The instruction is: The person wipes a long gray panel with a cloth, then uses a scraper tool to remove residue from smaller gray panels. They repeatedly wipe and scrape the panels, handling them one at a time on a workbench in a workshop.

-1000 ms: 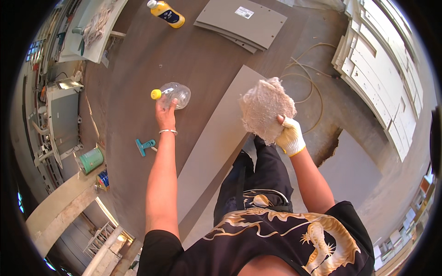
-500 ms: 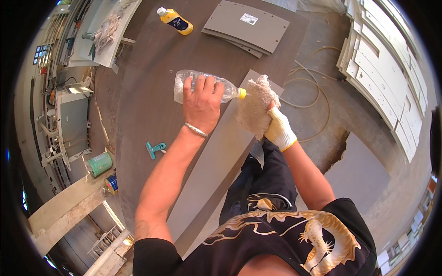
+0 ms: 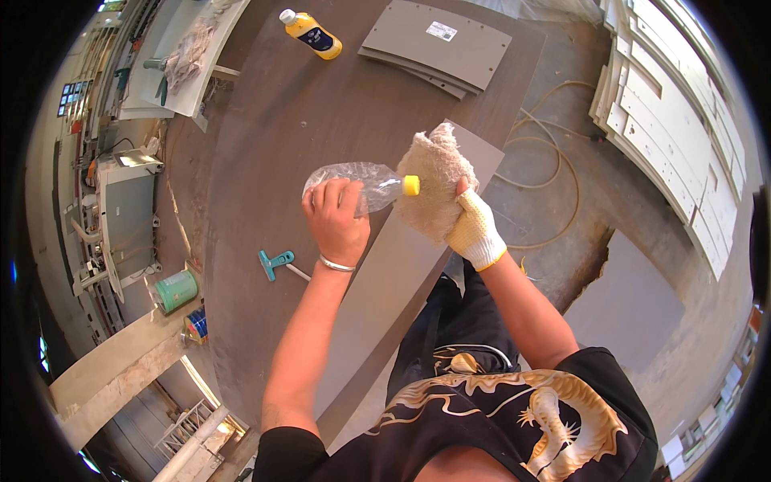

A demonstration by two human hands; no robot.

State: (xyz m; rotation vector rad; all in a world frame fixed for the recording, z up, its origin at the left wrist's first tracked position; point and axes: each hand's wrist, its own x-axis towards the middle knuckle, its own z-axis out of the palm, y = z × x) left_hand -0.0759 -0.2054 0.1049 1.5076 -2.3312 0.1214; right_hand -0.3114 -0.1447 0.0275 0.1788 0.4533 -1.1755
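My bare left hand (image 3: 337,222) is closed round a clear plastic bottle (image 3: 376,183). The bottle lies sideways in the air, its yellow cap (image 3: 411,185) pointing right at a beige cloth (image 3: 434,177). That fluffy cloth is gripped by my right hand (image 3: 477,228), which wears a pale knit glove with a bare thumb showing. Below both hands a long grey panel (image 3: 401,249) rests along the near edge of the brown table (image 3: 257,177). A teal scraper (image 3: 275,263) with a pale handle lies on the table, left of the panel.
At the far side stand a bottle of yellow liquid (image 3: 313,34) and a stack of grey plates (image 3: 438,44). A hose (image 3: 574,185) coils on the floor to the right, near piled white panels (image 3: 658,120). A green can (image 3: 174,290) sits at the left.
Both hands have come nearer to me and slightly left, the bottle and cloth with them. My left hand now holds the bottle nearer its base, and more of the scraper's handle shows.
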